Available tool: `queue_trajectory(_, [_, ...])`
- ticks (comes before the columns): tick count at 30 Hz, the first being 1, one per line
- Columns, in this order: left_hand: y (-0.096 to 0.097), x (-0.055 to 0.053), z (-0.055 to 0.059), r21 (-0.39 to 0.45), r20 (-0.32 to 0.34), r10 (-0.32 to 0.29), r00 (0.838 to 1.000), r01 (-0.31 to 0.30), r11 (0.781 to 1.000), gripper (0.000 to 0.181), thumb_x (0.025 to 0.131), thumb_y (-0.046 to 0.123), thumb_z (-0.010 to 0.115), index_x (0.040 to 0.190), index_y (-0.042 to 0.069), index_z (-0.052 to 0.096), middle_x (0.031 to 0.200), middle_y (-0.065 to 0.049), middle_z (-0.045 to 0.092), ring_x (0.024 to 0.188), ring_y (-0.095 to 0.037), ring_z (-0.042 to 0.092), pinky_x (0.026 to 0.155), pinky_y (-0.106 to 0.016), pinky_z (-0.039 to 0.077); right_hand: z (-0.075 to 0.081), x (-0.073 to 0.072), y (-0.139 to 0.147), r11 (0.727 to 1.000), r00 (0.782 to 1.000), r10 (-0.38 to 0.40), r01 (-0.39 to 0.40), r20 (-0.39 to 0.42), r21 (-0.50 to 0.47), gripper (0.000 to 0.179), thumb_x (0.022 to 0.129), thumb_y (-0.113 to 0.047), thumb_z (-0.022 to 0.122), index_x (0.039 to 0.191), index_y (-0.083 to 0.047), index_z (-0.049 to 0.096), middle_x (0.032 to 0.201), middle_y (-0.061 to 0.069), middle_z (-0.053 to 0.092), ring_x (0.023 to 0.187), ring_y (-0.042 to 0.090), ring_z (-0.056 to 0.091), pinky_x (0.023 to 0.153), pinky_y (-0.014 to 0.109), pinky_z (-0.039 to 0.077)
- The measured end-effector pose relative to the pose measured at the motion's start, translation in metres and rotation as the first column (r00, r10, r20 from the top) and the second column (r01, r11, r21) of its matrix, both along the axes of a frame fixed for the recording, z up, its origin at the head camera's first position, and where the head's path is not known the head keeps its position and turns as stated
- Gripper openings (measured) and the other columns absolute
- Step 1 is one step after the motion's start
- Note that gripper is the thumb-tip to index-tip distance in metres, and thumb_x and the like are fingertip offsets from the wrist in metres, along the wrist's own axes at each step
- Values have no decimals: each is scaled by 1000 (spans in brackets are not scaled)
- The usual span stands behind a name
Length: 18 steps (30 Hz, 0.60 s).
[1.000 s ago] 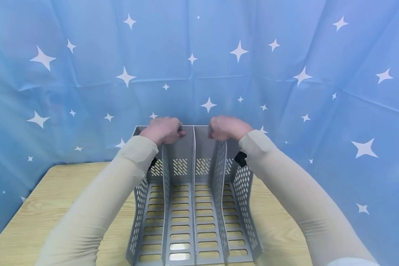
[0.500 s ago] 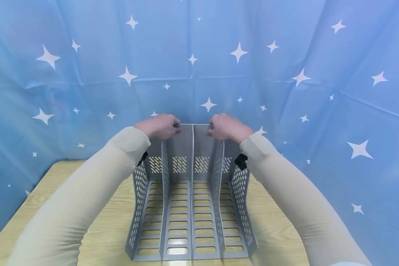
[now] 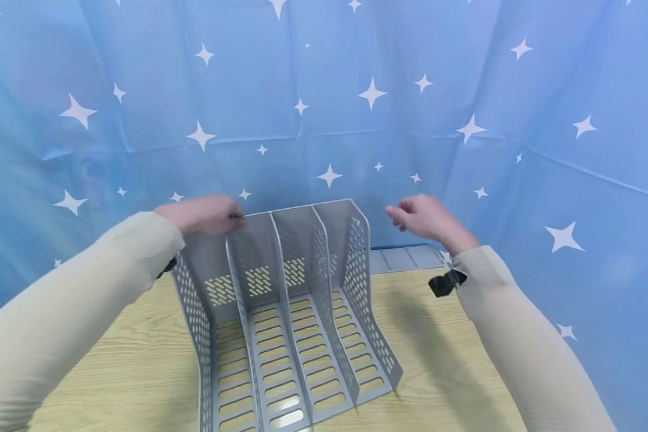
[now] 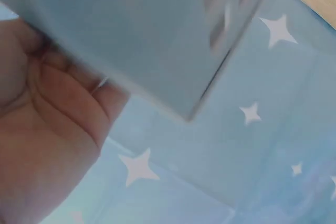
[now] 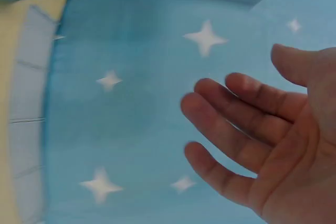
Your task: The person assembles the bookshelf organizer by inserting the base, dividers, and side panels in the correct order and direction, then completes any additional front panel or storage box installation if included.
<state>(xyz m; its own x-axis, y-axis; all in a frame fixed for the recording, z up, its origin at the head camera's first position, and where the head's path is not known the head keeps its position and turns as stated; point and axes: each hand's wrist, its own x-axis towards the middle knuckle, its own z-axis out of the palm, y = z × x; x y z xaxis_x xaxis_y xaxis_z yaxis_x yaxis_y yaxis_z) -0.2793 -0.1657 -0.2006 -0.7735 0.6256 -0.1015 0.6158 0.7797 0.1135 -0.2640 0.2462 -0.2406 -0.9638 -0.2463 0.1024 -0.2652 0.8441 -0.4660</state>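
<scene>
A grey plastic file rack (image 3: 302, 240) with several upright slots stands on the table in the head view, turned at an angle. My left hand (image 3: 210, 215) grips the top edge of its back wall near the left corner. In the left wrist view, the fingers of that hand (image 4: 58, 98) curl behind the wall (image 4: 136, 40), their tips partly hidden. To the right of the rack, my right hand (image 3: 423, 216) hangs in the air, apart from it. Its fingers are spread and loosely bent in the right wrist view, the palm (image 5: 304, 166) holding nothing.
Behind the rack, a flat grey ribbed panel (image 3: 407, 258) lies along the table's back edge. A blue curtain (image 3: 324, 90) with white stars hangs close behind the wooden table (image 3: 119, 342). The rack's open front faces me.
The right hand has let go of the rack's back wall and moved right. The left hand has moved left, and the rack has turned and shifted, uncovering the grey panel behind.
</scene>
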Motion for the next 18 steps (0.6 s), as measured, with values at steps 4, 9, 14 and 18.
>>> queue_trajectory(4, [-23, 17, 6, -32, 18, 75, 997, -75, 997, 36, 108, 20, 48, 73, 12, 56, 68, 0, 48, 68, -17, 51, 73, -42, 47, -41, 10, 20, 997, 991, 74, -73, 115, -19, 40, 110, -34, 51, 110, 1, 70, 102, 13, 74, 93, 29, 72, 89, 50, 58])
queue_trajectory(9, [-60, 38, 4, 29, 47, 141, 989, -142, 989, 35, 110, 24, 46, 98, 4, 73, 86, -13, 69, 87, -32, 67, 86, -50, 53, -106, 32, 25, 980, 966, 186, -170, 179, -103, 30, 108, -26, 55, 105, -1, 70, 97, 12, 74, 83, 22, 72, 78, 40, 60])
queue_trajectory(14, [-100, 72, -17, 163, 46, 153, 987, -158, 974, 25, 110, 19, 50, 92, 7, 63, 76, -2, 59, 73, -19, 61, 70, -40, 54, -169, 60, 25, 924, 918, 295, -203, 264, -325, 32, 109, -25, 55, 109, 5, 67, 98, 14, 72, 79, 27, 72, 73, 40, 62])
queue_trajectory(18, [-118, 98, -43, 334, 0, 260, 966, -245, 910, 28, 112, 17, 43, 110, 1, 66, 94, -14, 68, 85, -26, 68, 75, -45, 56, -189, 75, 31, 877, 894, 339, -186, 294, -444, 34, 110, -27, 53, 112, 4, 66, 92, 10, 73, 75, 32, 73, 70, 40, 61])
